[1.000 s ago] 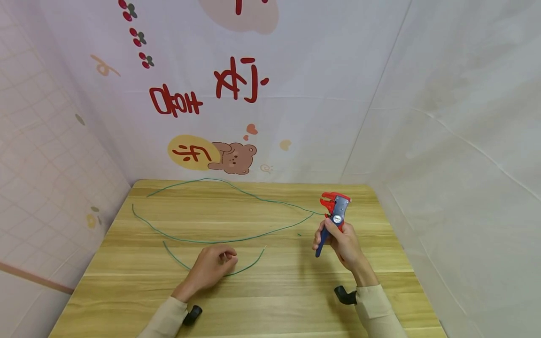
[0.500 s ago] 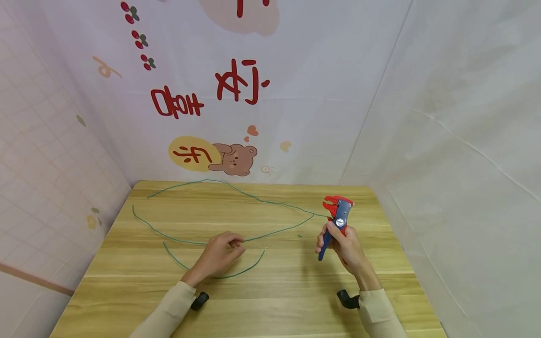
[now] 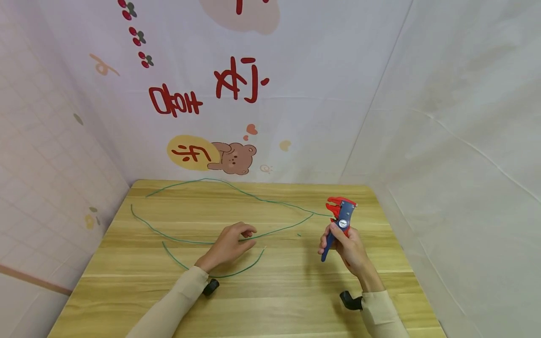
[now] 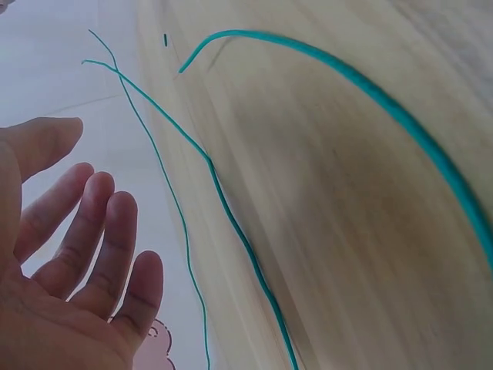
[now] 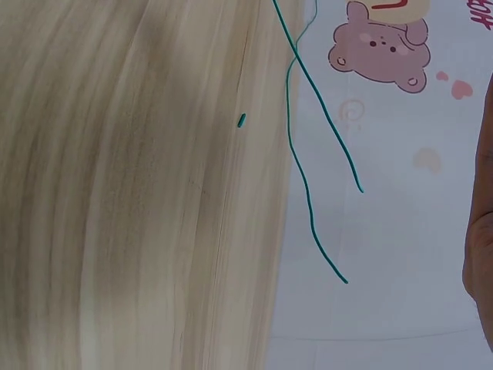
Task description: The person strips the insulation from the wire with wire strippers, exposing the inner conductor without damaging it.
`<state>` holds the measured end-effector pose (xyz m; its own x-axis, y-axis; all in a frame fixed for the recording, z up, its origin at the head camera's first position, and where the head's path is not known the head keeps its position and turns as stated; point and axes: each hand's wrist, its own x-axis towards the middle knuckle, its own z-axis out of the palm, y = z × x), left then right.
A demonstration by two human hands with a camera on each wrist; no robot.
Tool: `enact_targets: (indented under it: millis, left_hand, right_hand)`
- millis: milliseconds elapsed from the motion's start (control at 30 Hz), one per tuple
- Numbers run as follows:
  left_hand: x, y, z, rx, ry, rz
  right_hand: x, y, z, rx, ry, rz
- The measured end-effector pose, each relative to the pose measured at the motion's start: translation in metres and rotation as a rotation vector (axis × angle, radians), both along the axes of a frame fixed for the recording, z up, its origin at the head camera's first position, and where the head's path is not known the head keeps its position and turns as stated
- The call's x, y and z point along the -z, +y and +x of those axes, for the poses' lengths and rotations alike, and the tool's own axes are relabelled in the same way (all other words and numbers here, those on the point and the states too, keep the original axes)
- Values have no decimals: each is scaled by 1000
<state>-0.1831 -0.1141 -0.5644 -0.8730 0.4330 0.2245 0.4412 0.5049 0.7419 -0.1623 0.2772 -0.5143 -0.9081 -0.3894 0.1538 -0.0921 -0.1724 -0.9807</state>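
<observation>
In the head view, my right hand (image 3: 352, 251) grips a red and blue wire stripper (image 3: 346, 209) by its handles, its red jaws pointing left. My left hand (image 3: 230, 244) holds nothing and reaches over the middle green wire (image 3: 287, 228); the left wrist view shows its fingers (image 4: 100, 247) loosely bent and spread. A shorter green wire (image 3: 249, 268) curves across the table nearer me, partly behind the left forearm, with a pale tip at its right end. The far green wire (image 3: 264, 201) crosses near the middle one and runs up to the stripper's jaws in this view.
A tiny green wire offcut (image 5: 242, 120) lies on the wooden table (image 3: 270, 310), left of the right hand. White printed sheets (image 3: 313, 117) rise behind the table and along both sides. Black wrist mounts (image 3: 350, 300) stick out from both sleeves.
My left hand has moved forward and right, from over the short wire to over the middle wire. My right hand has shifted slightly right and nearer me with the wire stripper.
</observation>
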Motion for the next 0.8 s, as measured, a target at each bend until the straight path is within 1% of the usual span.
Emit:
enact_targets:
  millis: [133, 233, 367, 467, 633, 800]
  left_hand:
    - [0, 4, -6, 7, -14, -16]
    - [1, 8, -10, 12, -3, -28]
    - [3, 15, -16, 38, 17, -27]
    - [3, 22, -21, 58, 11, -24]
    - [2, 31, -25, 66, -53, -33]
    - [3, 37, -31, 78, -77, -33]
  right_hand:
    - [1, 2, 1, -1, 5, 0]
    - [1, 3, 2, -7, 3, -2]
    - [2, 4, 3, -13, -1, -3]
    - [2, 5, 3, -13, 1, -2]
    - [2, 6, 4, -8, 3, 0]
    - [3, 6, 5, -4, 2, -4]
